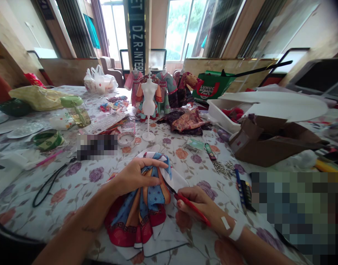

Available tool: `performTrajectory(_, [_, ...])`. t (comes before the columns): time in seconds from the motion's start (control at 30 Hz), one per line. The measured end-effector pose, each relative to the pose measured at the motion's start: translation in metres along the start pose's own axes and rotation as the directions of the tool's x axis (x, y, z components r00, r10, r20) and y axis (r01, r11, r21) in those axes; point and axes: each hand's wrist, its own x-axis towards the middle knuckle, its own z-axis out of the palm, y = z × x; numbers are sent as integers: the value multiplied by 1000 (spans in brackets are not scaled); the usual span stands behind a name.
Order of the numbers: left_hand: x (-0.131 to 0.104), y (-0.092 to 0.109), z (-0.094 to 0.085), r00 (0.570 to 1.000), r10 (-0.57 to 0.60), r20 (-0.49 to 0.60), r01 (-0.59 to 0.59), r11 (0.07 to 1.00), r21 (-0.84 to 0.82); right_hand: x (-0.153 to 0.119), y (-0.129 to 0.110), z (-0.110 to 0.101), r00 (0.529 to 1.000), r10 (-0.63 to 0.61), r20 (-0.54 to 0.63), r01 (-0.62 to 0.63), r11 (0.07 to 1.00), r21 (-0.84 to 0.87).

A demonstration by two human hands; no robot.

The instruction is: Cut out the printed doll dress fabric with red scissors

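My left hand [134, 173] pinches the gathered top of a printed fabric piece [153, 195], blue and orange with a red border and white edges. The fabric hangs in folds and spreads over the table in front of me. In my right hand [200, 200] is a pair of red-handled scissors [195, 209]. Their dark blades point up and left and reach the fabric's right edge, near my left fingertips. Whether the blades have cloth between them is too small to tell. Beyond my hands stands a small white mannequin [149, 97] on a round base.
Small dressed mannequins, one in a green robe [164, 90], stand at the back. Patterned cloth [188, 119] lies before them. A brown cardboard box [257, 143] and a white bin [221, 114] are right; green tape [47, 140] and a lidded jar [77, 112] are left. Metal bits [224, 167] lie loose.
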Motion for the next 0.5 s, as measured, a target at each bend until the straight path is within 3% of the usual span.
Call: performTrajectory(0.5, [-1, 3, 4, 1000, -12, 12, 12, 1000, 5, -2, -4, 0, 1000, -7, 2, 7, 998, -67])
